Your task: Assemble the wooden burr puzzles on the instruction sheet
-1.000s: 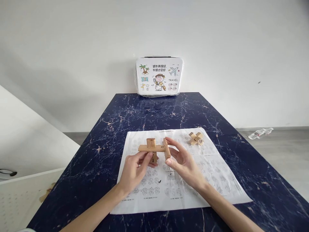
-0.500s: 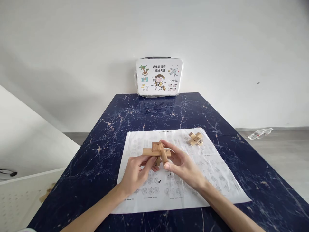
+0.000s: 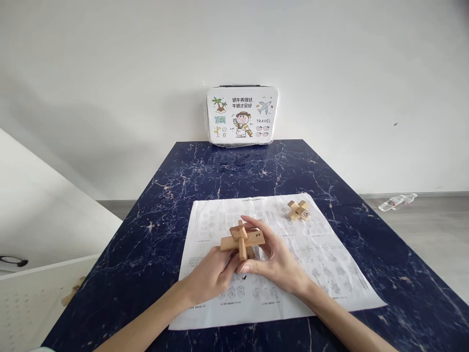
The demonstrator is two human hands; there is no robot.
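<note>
A printed white case [image 3: 243, 116] stands far back on the table [image 3: 198, 171], clear plastic [image 3: 396, 202] on the floor [image 3: 436, 234].

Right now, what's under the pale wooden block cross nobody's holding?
A white printed paper sheet shows all around the block cross, which rests on it. Any print directly underneath is covered.

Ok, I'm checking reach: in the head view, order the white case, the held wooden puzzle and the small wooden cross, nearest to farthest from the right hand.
1. Held wooden puzzle: just left of the right hand.
2. Small wooden cross: beyond the hand, on the sheet's far right part.
3. White case: at the table's far end.
</note>
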